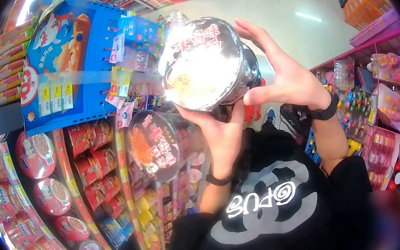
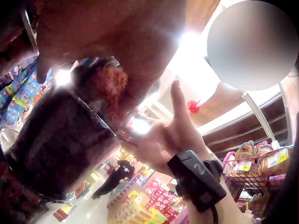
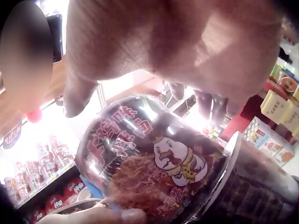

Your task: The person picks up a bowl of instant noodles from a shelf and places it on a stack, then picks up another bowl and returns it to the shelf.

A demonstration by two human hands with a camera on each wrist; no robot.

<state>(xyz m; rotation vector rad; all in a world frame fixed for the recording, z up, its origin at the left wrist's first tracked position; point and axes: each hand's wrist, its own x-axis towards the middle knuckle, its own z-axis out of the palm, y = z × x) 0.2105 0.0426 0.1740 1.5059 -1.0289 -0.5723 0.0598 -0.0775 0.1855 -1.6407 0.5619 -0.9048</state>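
Both hands grip a black noodle cup [image 1: 193, 68], its lid shining with glare in the head view. My left hand [image 1: 220, 139] holds it from below, thumb beside the rim; my right hand [image 1: 285, 75] curls around its far right side, fingers above and thumb below. Another dark cup [image 3: 261, 179] adjoins the printed cup [image 3: 154, 163] in the right wrist view. In the left wrist view a dark cup [image 2: 60, 140] lies below the left hand [image 2: 112, 37]. A similar black cup [image 1: 154, 147] stands lower left in the head view, not held.
Shelves with red noodle bowls [image 1: 36, 154] and packets lie on the left, beside a blue display panel [image 1: 63, 62]. Hanging toys [image 1: 395, 72] line the right. Pale floor [image 1: 289, 22] shows ahead. Another person [image 2: 117, 177] stands in the left wrist view.
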